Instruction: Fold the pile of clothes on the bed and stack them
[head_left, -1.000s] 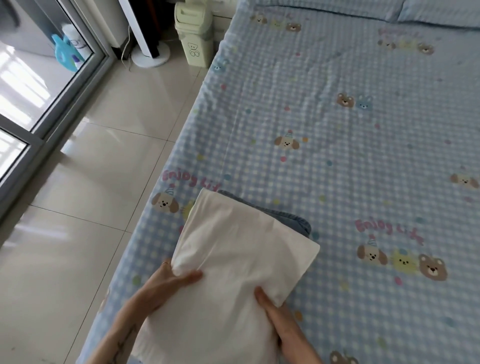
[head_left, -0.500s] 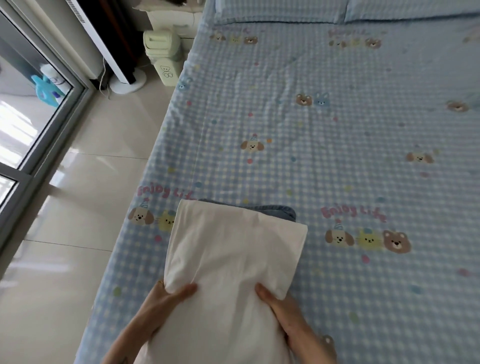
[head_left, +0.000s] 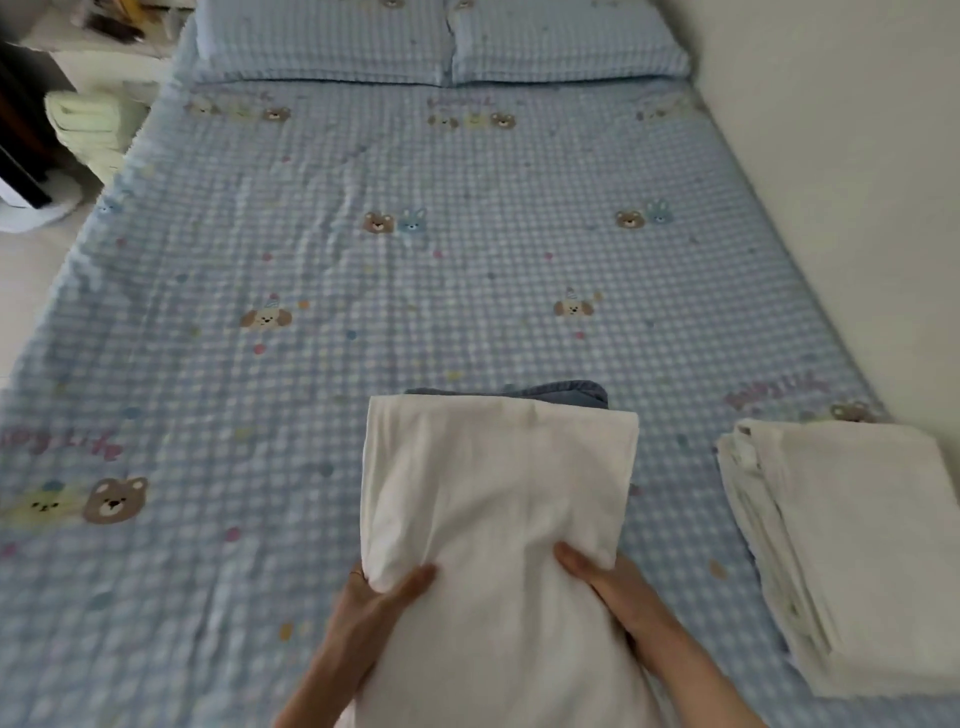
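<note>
I hold a bundle of folded clothes in front of me, above the blue checked bed. On top lies a white folded garment; a blue denim piece peeks out beneath its far edge. My left hand grips the bundle's near left side, thumb on top. My right hand grips its near right side the same way. A stack of folded white clothes lies on the bed to the right, apart from the bundle.
Two pillows lie at the head of the bed. A white wall runs along the bed's right side. A pale green bin and a shelf stand on the floor at the far left.
The view has swung right, from the bed's left edge and floor toward the bed's middle. The bundle stays in both hands, and the white stack on the right has come into view.
</note>
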